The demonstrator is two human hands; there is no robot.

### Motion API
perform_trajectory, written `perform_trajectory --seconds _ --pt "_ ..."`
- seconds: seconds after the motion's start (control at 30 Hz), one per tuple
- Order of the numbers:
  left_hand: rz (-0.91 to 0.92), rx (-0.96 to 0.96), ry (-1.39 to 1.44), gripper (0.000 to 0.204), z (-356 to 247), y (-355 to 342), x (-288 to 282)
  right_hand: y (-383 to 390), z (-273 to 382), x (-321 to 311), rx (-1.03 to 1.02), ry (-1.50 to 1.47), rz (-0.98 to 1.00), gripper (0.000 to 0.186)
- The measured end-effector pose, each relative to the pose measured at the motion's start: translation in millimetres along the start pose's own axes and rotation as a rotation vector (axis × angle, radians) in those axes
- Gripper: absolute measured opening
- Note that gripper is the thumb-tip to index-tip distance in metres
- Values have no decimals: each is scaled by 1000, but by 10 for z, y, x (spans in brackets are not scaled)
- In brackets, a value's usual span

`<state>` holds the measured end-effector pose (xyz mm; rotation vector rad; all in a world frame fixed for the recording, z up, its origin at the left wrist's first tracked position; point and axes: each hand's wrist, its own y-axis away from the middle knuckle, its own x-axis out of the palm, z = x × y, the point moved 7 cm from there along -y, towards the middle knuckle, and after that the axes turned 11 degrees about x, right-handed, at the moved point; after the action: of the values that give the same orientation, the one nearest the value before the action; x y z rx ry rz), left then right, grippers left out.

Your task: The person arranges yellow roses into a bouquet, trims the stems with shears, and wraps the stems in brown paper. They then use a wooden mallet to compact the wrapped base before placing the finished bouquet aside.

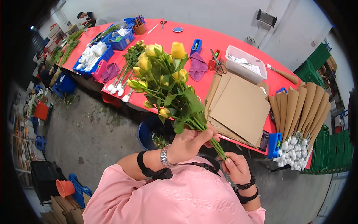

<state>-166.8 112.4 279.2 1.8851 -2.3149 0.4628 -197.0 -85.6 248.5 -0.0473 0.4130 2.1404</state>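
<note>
L grip [191, 143] closed round yellow rose bunch [186, 100], R grip [238, 170] pinching its stems [218, 146] just below. Bunch gathered, w/o paper. Brown sheets [242, 108] beyond grips, paper cones [302, 108] to R.

A pale grey wall [209, 15] rises behind a long red-topped table [167, 37] that stretches from the far left to the right. A dark-framed rectangular fixture [266, 18] is mounted on it, with a socket [250, 39] lower down. Green crates [332, 149] stand at right. Leafy scraps litter the grey floor [85, 138] at left, and a small light [33, 28] glows far left.
</note>
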Motion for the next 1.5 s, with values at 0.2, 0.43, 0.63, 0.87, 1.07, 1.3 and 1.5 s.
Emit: perform_trajectory --seconds 0.2,0.43,0.63,0.87,1.07,1.3,1.5 --pt "-11 27 -5 32 -39 91 57 30 -10 30 38 -141 102 32" --pt "2 39 6 31 -37 179 79 79 -17 48 31 -138 135 31" --pt "-59 49 -14 27 -91 252 113 112 -64 65 26 -143 140 32" --pt "-16 140 -132 22 2 261 136 138 -179 72 21 -184 149 32" --pt "-69 153 -98 24 -55 283 99 113 -187 91 38 -176 163 34" --pt "13 151 -115 29 -33 279 84 92 -171 88 28 -157 161 33" --pt "22 90 -102 30 51 291 67 93 -70 85 -29 -96 122 28"
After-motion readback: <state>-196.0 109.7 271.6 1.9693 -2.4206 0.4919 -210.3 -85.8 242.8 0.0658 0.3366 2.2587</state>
